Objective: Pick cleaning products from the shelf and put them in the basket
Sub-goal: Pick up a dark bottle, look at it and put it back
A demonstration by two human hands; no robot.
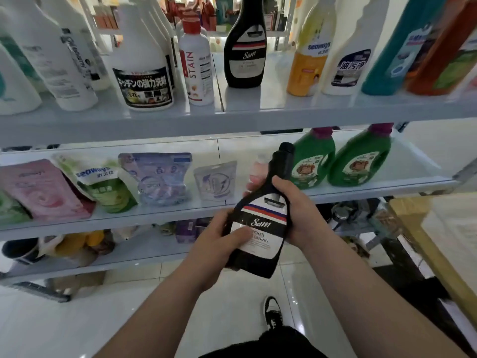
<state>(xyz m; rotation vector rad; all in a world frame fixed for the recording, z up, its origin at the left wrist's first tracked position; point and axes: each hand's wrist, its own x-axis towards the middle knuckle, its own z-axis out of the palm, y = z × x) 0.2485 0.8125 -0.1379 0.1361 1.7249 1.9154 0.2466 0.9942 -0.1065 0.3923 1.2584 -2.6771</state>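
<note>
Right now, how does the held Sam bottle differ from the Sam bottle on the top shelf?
Held bottle leans, neck up-right; shelf bottle stands upright. Held bottle is gripped by left hand and right hand; shelf bottle sits untouched on the top shelf. Shared: black body, white Sam label, red-blue stripe.

Two bare forearms, left hand [219, 244], right hand [296, 215], black garment [271, 342] over the legs, one black shoe [273, 312] with white detailing on top.
</note>
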